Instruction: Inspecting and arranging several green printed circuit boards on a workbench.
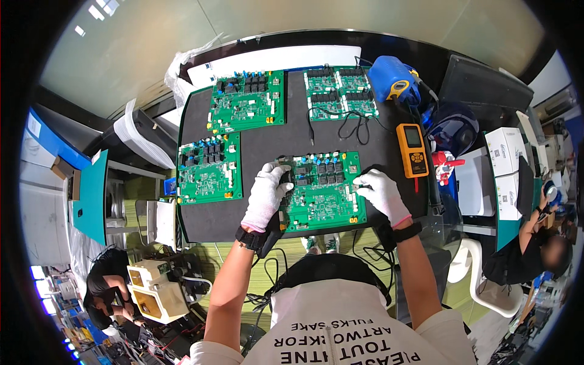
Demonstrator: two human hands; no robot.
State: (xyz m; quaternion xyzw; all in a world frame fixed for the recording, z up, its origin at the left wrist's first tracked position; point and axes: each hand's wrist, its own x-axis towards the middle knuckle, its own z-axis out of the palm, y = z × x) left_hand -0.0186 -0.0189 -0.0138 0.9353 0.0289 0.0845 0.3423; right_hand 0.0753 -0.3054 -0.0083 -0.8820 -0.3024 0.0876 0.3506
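A green circuit board (316, 204) with black relays and blue and white parts lies flat near the table's front edge, between my gloved hands. My left hand (267, 191) has its fingers curled at the board's left edge. At the right edge, my right hand (380, 191) pinches the board's rim with thumb and fingers. Both wear white gloves. Farther left lies a second similar board (210, 170), and behind it a third board (246, 106). A panel of smaller green boards (340, 97) sits at the back right, with a black cable (350, 121) across its front.
An orange handheld meter (413, 152) rests at the table's right side. Behind it stands a blue soldering station (392, 79). White boxes (505, 158) are stacked at the right. Two people (109, 283) work nearby, one on each side. The dark table mat (261, 143) lies under the boards.
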